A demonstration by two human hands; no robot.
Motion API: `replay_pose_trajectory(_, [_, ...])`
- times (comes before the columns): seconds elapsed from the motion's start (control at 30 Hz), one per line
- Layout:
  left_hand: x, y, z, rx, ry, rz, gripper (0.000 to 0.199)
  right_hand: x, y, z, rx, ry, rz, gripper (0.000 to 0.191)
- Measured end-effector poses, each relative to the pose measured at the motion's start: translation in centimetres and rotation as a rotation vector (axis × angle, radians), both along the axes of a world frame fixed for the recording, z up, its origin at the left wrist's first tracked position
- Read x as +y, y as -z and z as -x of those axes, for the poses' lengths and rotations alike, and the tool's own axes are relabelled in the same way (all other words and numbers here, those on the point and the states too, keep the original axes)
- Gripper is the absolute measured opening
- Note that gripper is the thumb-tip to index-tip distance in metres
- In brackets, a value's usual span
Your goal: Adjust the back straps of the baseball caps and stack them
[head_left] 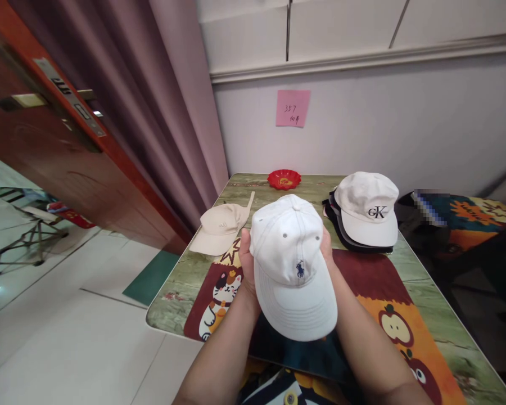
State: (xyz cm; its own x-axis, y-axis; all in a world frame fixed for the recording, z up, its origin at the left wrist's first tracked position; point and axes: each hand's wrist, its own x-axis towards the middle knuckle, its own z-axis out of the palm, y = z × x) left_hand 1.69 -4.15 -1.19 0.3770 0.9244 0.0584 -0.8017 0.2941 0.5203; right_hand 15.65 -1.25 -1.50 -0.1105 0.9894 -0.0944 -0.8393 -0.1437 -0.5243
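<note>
Left hand [245, 260] and right hand [326, 247] clasp white cotton baseball cap with small navy logo [293, 264] by crown sides, brim toward wearer, raised above patterned table [430, 315]. Beige cap [221, 228] lies left. White lettered cap atop dark cap stack [366, 211] sits right. Red dish [284, 179] at far edge.

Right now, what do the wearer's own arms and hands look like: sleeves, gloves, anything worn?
Both forearms are bare up to the bottom edge of the picture, with no sleeves in view. The left hand and the right hand wear no gloves. No watch, bracelet or ring shows; most of each hand's fingers are hidden, so rings cannot be ruled out.
</note>
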Motion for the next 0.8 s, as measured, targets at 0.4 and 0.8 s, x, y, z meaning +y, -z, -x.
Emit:
replay_pose_trajectory(0.4, [3.4,-1.1,0.6,-0.046,-0.142,0.019,0.073,-10.7,3.5,1.1,0.216,0.014,0.243,0.042])
replay_pose_trajectory(0.8, [1.6,9.5,2.3,1.192,-0.065,-0.494,0.037,-2.3,-7.1,-14.1,-0.004,0.568,-0.120,0.040])
